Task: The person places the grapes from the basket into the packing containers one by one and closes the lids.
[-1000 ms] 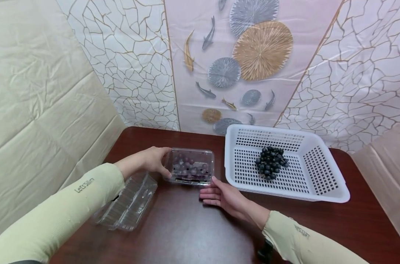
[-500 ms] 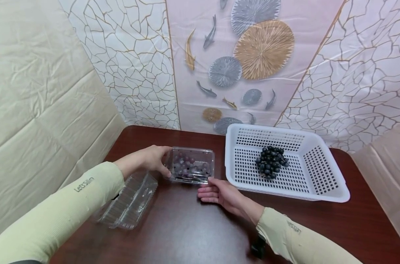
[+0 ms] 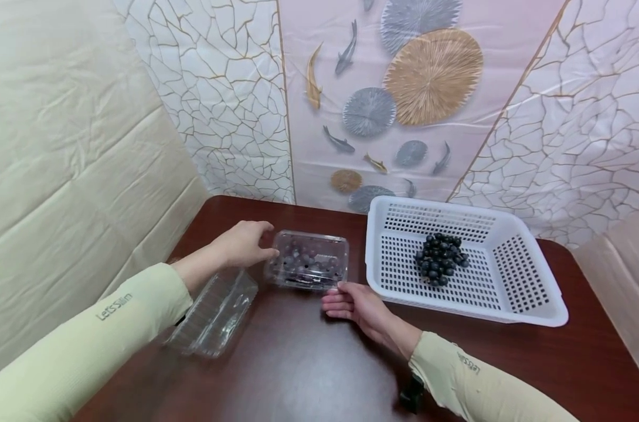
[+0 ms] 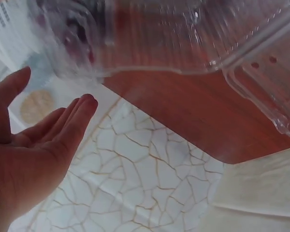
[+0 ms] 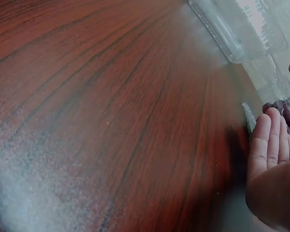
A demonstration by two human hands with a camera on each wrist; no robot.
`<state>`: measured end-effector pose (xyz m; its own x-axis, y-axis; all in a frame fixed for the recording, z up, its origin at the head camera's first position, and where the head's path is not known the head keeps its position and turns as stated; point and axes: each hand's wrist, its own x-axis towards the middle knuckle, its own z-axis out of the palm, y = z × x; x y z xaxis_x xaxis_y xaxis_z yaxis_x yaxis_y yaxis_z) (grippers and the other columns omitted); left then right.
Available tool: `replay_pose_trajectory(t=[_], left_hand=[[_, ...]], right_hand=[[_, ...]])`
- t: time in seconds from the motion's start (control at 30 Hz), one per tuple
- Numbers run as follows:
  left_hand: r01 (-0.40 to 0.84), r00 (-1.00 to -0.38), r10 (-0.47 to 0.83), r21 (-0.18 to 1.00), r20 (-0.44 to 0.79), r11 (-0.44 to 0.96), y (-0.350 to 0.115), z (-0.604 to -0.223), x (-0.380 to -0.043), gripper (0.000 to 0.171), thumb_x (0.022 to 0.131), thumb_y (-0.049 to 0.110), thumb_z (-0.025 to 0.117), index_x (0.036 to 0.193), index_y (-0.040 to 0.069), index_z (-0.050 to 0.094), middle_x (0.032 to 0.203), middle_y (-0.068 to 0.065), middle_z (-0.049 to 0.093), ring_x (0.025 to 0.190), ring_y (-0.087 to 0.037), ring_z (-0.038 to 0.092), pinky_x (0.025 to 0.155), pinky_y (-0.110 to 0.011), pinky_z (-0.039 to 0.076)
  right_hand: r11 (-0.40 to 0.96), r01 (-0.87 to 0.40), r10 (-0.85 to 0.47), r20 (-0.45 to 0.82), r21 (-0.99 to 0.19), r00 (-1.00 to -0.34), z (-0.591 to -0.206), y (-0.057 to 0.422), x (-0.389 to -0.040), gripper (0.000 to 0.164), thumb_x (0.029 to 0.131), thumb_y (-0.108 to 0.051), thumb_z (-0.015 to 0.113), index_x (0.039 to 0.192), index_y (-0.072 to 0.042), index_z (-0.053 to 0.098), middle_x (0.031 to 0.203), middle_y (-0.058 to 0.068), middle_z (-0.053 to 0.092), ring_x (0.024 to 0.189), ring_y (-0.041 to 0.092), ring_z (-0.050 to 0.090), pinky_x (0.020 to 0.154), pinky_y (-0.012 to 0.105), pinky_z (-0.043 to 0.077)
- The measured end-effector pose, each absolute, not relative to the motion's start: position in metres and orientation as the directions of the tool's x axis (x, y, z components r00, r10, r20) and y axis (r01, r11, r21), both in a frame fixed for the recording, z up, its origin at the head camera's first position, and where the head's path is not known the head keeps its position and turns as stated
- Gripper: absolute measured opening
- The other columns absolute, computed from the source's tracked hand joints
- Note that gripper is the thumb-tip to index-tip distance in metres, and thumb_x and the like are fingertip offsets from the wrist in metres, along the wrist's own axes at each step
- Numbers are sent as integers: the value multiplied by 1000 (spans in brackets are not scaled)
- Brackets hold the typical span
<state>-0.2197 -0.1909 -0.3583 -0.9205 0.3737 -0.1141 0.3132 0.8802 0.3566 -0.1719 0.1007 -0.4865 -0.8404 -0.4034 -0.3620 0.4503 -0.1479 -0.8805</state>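
A closed clear plastic clamshell box with dark round grapes inside sits on the brown table. My left hand hovers at the box's left side, thumb and fingers spread; the left wrist view shows this hand holding nothing, with a gap to the plastic. At the box's front right corner is my right hand, its fingers straight and the thumb by the edge. The right wrist view shows its fingers beside the box; whether they touch is unclear. More dark grapes lie in a white slotted basket.
Another clear clamshell, apparently without fruit, lies under and beside my left forearm. The basket takes up the right rear of the table. A patterned backdrop stands behind the table's far edge.
My left hand has come off the box's left end and moved slightly up and away. The right hand stays by the front right corner. The head view has shifted a little.
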Motion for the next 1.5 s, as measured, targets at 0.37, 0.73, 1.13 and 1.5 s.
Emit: replay_pose_trajectory(t=[0.37,0.73,1.13,1.5], left_hand=[[292,-940,342,507,-6,811,-169,-349,-175,40,99,22,77,129,-3,68,107,-10,75,101,-25,71,92,-44,62],[39,-969,198,694,-151,719,-148,-380,-133,32,99,31,74,117,5,75,93,0,77,86,-14,72,82,-36,62],[-382,-924,-46,920,-379,87,-122,-427,-108,47,109,31,63,133,-10,60,123,-32,70,113,-43,73,89,-44,67],[-389,-890,-136,881,-435,-271,-110,-453,-118,60,116,45,40,146,-6,32,135,-40,55,114,-52,70,87,-53,67]], right_hand=[[-145,440,-376,-362,-886,-853,-487,103,-169,43,112,-12,37,135,22,50,113,25,77,93,17,78,88,34,67],[-164,442,-382,-356,-882,-853,-487,106,-167,45,115,-17,39,137,20,51,118,27,75,99,20,78,92,36,66],[-162,464,-387,-377,-871,-842,-484,108,-167,49,116,-21,41,140,21,50,119,24,76,100,19,78,93,35,66],[-152,463,-389,-378,-873,-840,-483,108,-168,49,116,-23,42,138,19,53,120,26,75,99,18,77,93,34,66]])
